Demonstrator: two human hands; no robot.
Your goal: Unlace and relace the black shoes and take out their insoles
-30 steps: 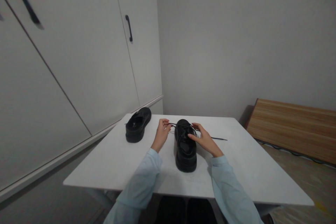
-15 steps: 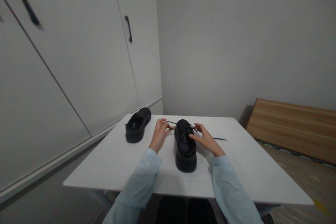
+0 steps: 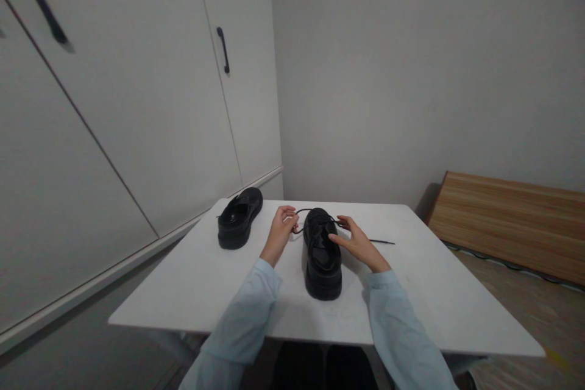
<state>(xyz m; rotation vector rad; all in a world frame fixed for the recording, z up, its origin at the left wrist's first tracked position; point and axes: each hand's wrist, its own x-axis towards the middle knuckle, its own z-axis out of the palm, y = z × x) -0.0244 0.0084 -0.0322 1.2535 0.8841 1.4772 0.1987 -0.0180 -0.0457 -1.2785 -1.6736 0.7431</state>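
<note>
- The left hand [image 3: 280, 233] pinches a thin black lace [image 3: 301, 212] between thumb and fingertips, just beside the left flank of a black shoe [image 3: 322, 253].
- The right hand [image 3: 359, 244] rests against the shoe's right side, its fingers closed around the lace's other strand at the eyelets.
- The loose lace end [image 3: 381, 242] trails flat across the white table [image 3: 411, 292] toward its right edge.
- The shoe stands upright near the middle of the table, toe toward the far edge.
- A second black shoe [image 3: 238, 217] sits apart near the far left corner.
- Pale blue sleeves [image 3: 247, 317] cross the near edge.
- White cupboard doors [image 3: 137, 103] with a dark handle [image 3: 223, 50] stand left; a wooden board [image 3: 512, 222] lies right.
</note>
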